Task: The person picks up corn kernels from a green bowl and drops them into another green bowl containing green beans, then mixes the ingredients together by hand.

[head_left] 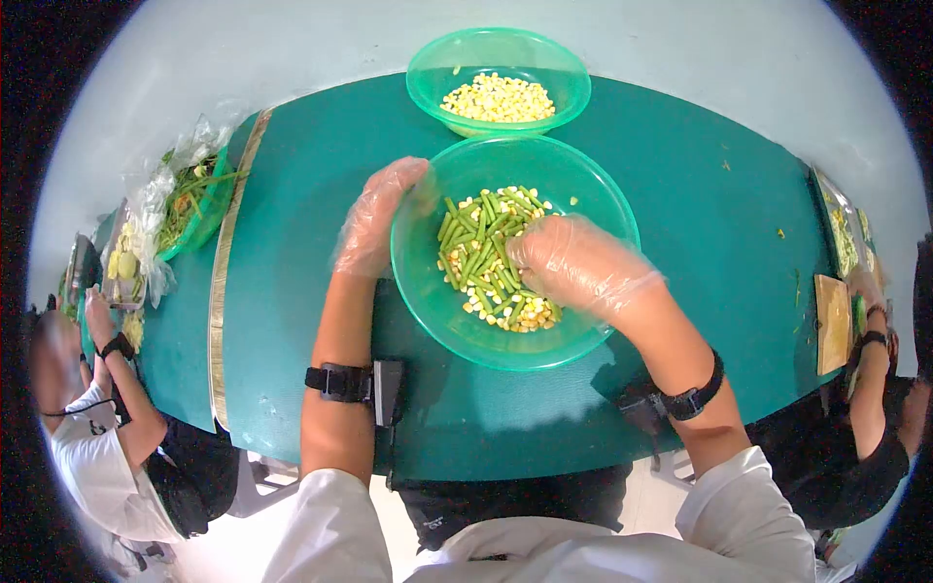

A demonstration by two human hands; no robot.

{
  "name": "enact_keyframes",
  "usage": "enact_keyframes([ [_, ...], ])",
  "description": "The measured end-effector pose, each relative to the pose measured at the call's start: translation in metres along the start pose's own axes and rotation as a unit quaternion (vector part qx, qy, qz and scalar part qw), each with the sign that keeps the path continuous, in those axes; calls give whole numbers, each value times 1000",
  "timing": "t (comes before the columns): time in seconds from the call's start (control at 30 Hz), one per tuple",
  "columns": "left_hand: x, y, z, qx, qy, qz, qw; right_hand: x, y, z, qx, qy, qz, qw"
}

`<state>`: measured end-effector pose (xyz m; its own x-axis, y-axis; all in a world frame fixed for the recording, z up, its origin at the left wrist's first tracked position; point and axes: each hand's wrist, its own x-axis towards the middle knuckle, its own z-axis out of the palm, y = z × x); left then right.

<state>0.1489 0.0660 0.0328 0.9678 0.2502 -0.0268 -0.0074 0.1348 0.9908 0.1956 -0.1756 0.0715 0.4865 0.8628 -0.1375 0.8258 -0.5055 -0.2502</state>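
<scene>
Green bowl (515,352) just right of left hand (382,216), its fingers at the rim, grip unclear; probably light, slick, best held by rim. Right hand (575,260) has fingers among cut beans (478,245) and corn kernels (533,317), likely firm, scoopable; can't tell if pinching any.

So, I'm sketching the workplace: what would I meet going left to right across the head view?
A co-worker's hand at far left, green basket of greens, the person's left hand, near green bowl of cut beans and corn, wooden board, another co-worker's hand.
</scene>
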Motion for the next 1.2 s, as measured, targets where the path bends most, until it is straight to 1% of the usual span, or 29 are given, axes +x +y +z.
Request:
enact_keyframes([
  [0.07,-4,3,6,-8,15,-1,1000,-1,0,2,-4,4,0,1000],
  [0.17,1,-2,1,-7,2,6,1000,-2,0,0,8,12,-17,1000],
  [0.27,17,-25,-16,24,-20,52,998,-2,1,0,10,26,-19,999],
  [0.37,3,-2,0,13,-24,32,999,-5,0,-12,9,8,-4,1000],
  [0.47,-5,10,6,58,-2,27,998,-7,-3,-33,58,4,-16,998],
  [0.57,0,5,4,18,-20,4,1000,-4,10,-41,84,57,-25,995],
  [0.67,5,-9,-2,107,-19,169,980,19,27,-61,156,221,46,962],
  [0.73,-3,6,6,80,-2,101,992,45,48,-72,132,358,35,924],
  [0.77,-5,11,9,65,6,68,996,52,56,-75,115,355,46,926],
  [0.83,3,2,0,26,-36,25,999,61,66,-84,77,352,62,931],
  [0.87,8,-3,-5,6,-56,4,998,58,67,-84,92,344,75,932],
  [0.93,12,-9,-7,8,-70,42,997,43,63,-82,121,326,99,933],
  [0.97,12,-11,-8,9,-76,59,995,37,59,-82,122,296,119,940],
  [1.03,11,-9,-7,10,-74,46,996,26,54,-83,125,236,161,950],
  [1.07,11,-8,-6,11,-74,38,996,26,56,-82,139,227,148,953],
  [1.13,10,-6,-7,34,-74,64,995,28,63,-81,168,212,122,955],
  [1.17,9,-6,-6,45,-76,75,993,32,65,-82,181,256,123,941],
  [1.2,9,-6,-5,28,-73,57,995,39,65,-84,194,300,124,926],
])
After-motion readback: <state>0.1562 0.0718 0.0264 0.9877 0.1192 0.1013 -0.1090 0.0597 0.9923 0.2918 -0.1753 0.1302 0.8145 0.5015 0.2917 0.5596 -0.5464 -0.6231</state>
